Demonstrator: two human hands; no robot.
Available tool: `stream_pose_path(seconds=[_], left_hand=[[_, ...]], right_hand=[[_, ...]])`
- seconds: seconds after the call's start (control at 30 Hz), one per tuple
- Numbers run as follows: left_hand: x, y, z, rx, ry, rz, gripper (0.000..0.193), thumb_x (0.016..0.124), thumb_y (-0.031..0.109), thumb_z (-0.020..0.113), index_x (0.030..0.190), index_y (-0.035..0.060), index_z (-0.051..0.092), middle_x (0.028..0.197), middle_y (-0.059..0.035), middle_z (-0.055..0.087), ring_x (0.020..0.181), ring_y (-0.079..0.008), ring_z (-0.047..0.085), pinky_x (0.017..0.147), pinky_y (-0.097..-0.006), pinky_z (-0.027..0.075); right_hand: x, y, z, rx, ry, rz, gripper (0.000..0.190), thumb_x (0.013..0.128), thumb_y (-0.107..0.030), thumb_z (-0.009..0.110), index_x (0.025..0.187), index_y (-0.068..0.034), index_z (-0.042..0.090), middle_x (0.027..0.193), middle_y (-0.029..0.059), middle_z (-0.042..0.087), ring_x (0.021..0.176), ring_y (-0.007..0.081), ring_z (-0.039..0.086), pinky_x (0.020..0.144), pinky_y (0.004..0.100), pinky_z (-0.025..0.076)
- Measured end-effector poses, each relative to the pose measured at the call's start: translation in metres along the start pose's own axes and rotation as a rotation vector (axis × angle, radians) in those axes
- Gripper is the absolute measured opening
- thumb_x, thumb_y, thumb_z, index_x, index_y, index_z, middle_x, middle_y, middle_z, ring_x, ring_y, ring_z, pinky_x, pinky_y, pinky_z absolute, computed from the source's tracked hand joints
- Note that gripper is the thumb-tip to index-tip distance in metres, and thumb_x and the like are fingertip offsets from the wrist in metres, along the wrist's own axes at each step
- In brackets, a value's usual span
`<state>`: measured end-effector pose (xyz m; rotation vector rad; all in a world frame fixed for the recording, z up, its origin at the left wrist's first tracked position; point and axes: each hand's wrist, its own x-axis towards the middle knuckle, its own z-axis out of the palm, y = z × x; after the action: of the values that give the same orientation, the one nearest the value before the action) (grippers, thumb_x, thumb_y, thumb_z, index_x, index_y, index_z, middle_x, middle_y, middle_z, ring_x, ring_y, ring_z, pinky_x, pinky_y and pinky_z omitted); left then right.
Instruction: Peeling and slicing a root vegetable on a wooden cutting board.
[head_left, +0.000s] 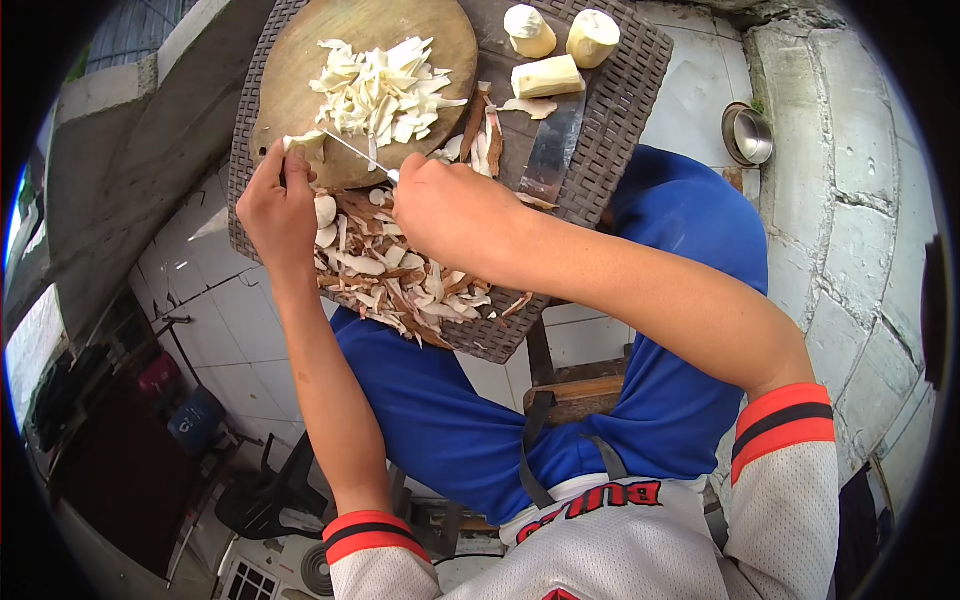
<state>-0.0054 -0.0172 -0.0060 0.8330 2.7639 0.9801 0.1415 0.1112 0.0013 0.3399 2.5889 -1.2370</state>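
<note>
My left hand (277, 202) pinches a small pale piece of peeled root (306, 139), cassava by its look, over the near left edge of the round wooden cutting board (292, 82). A thin-bladed knife (356, 151) is gripped in my right hand (442, 210), its tip pointing left towards that piece. My fist hides most of the knife's handle. Beyond the blade, a heap of thin pale root slices (382, 90) lies on the board. Brown and whitish peelings (405, 277) are piled on the near side of the woven table (637, 75), beneath my wrists.
Peeled root chunks stand at the far right: one (530, 31), another (592, 37), and a third (547, 76) on its side. A broad metal blade (555, 146) lies flat below them. A metal bowl (752, 135) is by the block wall (855, 135). My knees flank the table.
</note>
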Motion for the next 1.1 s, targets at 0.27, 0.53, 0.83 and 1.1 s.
stream_pose_path(seconds=[0.27,0.53,0.83,1.1], left_hand=[[0.000,-0.002,0.002,0.003,0.002,-0.012,0.026,0.092,0.013,0.060,0.113,-0.0028,0.066,0.070,-0.0029,0.063,0.058,-0.0060,0.054,0.055,-0.0222,0.045],[0.000,-0.001,-0.002,0.020,-0.015,-0.009,0.027,0.092,0.014,0.061,0.112,-0.0027,0.066,0.070,-0.0032,0.063,0.058,-0.0060,0.054,0.055,-0.0220,0.045],[-0.001,-0.006,0.002,-0.053,0.012,-0.005,0.026,0.093,0.014,0.061,0.111,-0.0038,0.066,0.070,-0.0036,0.063,0.059,-0.0062,0.055,0.055,-0.0228,0.046],[0.000,0.001,-0.002,-0.056,-0.022,-0.040,0.024,0.093,0.012,0.060,0.110,-0.0040,0.066,0.069,-0.0034,0.063,0.058,-0.0062,0.055,0.054,-0.0234,0.046]], right_hand=[[0.005,-0.008,0.007,0.040,0.089,-0.041,0.021,0.080,-0.003,0.056,0.085,0.017,0.054,0.079,0.0277,0.061,0.073,0.0398,0.068,0.061,0.0418,0.057],[0.014,-0.001,0.017,0.002,0.054,-0.006,0.020,0.080,-0.003,0.055,0.083,0.016,0.055,0.079,0.0272,0.061,0.075,0.0386,0.068,0.062,0.0413,0.057],[0.036,-0.013,0.018,0.051,0.195,0.016,0.017,0.080,-0.001,0.054,0.087,0.014,0.054,0.080,0.0268,0.062,0.075,0.0370,0.069,0.062,0.0401,0.057],[-0.003,-0.006,-0.008,-0.027,0.088,0.077,0.019,0.079,0.002,0.055,0.091,0.014,0.047,0.070,0.0207,0.064,0.070,0.0348,0.070,0.056,0.0375,0.058]])
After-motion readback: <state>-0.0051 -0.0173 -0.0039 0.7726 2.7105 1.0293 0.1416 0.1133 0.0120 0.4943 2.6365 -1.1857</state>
